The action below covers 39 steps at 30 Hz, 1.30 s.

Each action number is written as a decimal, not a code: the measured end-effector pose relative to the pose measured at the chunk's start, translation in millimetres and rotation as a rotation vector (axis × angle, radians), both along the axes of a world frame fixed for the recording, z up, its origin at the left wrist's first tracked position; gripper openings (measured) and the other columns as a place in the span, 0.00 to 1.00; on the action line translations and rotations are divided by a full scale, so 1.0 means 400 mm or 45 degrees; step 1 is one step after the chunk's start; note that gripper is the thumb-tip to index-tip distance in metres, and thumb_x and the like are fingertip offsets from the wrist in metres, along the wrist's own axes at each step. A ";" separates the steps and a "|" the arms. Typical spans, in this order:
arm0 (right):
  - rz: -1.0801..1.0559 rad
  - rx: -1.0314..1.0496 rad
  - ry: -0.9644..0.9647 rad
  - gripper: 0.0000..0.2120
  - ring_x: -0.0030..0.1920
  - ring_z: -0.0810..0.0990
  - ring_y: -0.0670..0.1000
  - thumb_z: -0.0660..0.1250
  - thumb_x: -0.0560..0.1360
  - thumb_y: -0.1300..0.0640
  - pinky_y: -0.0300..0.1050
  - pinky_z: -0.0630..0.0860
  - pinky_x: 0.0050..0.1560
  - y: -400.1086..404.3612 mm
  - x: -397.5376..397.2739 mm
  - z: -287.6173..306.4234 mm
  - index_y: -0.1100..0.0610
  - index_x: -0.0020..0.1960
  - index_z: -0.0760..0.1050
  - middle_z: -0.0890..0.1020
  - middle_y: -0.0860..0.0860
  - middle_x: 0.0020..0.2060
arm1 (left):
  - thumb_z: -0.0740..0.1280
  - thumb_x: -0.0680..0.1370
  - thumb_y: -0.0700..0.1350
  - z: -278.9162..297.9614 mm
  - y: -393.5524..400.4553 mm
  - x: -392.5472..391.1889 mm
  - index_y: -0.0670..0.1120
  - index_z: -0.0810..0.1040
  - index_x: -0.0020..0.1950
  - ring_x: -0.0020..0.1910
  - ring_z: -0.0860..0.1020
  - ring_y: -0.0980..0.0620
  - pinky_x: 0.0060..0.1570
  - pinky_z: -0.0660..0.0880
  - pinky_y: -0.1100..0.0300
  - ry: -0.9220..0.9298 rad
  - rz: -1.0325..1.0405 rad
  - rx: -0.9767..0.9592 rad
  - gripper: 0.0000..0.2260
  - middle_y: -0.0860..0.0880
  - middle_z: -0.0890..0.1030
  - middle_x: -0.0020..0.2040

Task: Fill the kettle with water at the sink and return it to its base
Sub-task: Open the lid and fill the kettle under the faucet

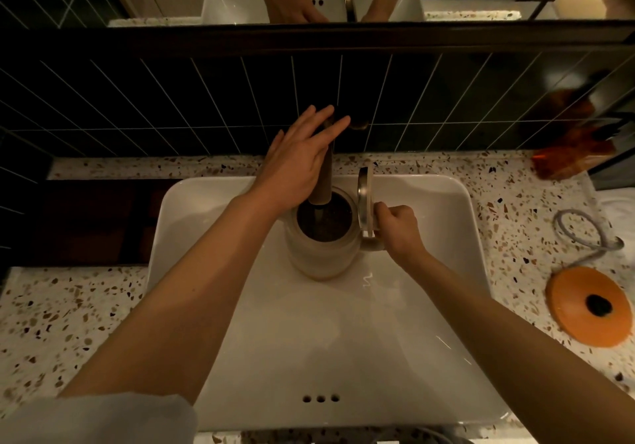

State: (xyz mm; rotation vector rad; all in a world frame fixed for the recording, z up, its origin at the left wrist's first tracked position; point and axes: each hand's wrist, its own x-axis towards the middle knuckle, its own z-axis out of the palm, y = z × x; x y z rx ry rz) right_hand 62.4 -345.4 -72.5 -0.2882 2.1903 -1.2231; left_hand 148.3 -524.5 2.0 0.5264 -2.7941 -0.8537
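Note:
A cream kettle (321, 254) stands in the white sink (429, 306) under the dark tap spout (324, 182). Its lid (363, 199) is flipped up on the right side. My right hand (395, 227) is closed around the kettle's handle. My left hand (302, 158) rests flat on top of the tap, fingers spread toward the tiled wall. The spout's end sits over the kettle's open mouth, where the inside looks dark. The round orange kettle base (589, 306) lies on the counter to the right of the sink, its grey cord (580, 234) looping behind it.
A speckled terrazzo counter (68, 309) surrounds the sink. Dark tiles (137, 106) cover the wall behind, with a mirror above. An amber object (570, 155) sits at the back right corner. A dark panel (96, 220) lies left of the sink.

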 end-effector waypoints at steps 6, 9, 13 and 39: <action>0.004 0.005 -0.015 0.18 0.27 0.67 0.50 0.59 0.77 0.55 0.43 0.66 0.33 0.001 0.000 0.002 0.61 0.30 0.68 0.68 0.53 0.24 | 0.52 0.84 0.42 0.000 0.013 0.004 0.60 0.60 0.77 0.79 0.46 0.54 0.75 0.46 0.41 -0.035 0.027 -0.072 0.22 0.55 0.55 0.80; 0.000 -0.010 -0.023 0.20 0.24 0.70 0.46 0.59 0.78 0.57 0.38 0.68 0.29 0.002 0.001 0.009 0.61 0.27 0.67 0.70 0.48 0.21 | 0.53 0.84 0.42 -0.005 0.025 0.005 0.59 0.61 0.76 0.79 0.45 0.54 0.75 0.45 0.40 -0.070 -0.007 -0.112 0.22 0.55 0.54 0.80; -0.020 -0.024 -0.020 0.22 0.19 0.72 0.39 0.59 0.79 0.59 0.29 0.66 0.22 0.001 0.005 0.019 0.57 0.25 0.68 0.71 0.45 0.19 | 0.53 0.84 0.43 0.001 0.020 0.003 0.59 0.61 0.76 0.79 0.43 0.55 0.75 0.44 0.40 -0.080 -0.027 -0.020 0.22 0.56 0.53 0.81; -0.007 0.010 -0.035 0.17 0.32 0.74 0.52 0.58 0.77 0.54 0.48 0.73 0.39 0.008 0.009 0.000 0.62 0.33 0.73 0.75 0.56 0.30 | 0.61 0.81 0.54 -0.172 0.156 0.174 0.45 0.78 0.65 0.60 0.78 0.56 0.57 0.72 0.62 0.293 1.135 1.703 0.19 0.51 0.83 0.59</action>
